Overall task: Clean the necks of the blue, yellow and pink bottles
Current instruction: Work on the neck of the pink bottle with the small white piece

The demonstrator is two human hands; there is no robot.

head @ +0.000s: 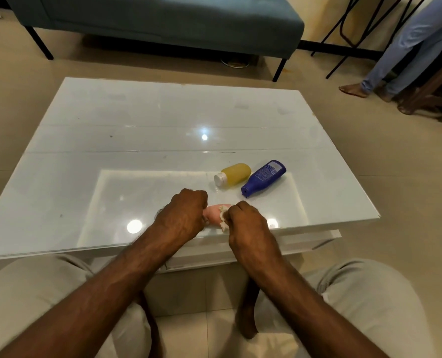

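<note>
Two hands on the pink bottle [213,215] at the bench's [111,120] near edge: left hand [186,215] clamps its body, right hand [245,220] pinches a tissue [223,215] at the neck. Risk: a hard twist slips the bottle off the edge.

Two bare arms come up from the bottom of the frame, with no sleeves on them. The left hand [182,215] and the right hand [248,226] wear no gloves, rings or watch. Light grey trousers [364,293] cover both knees at the lower left and lower right. One bare foot [247,321] shows between the knees, low in the middle.
</note>
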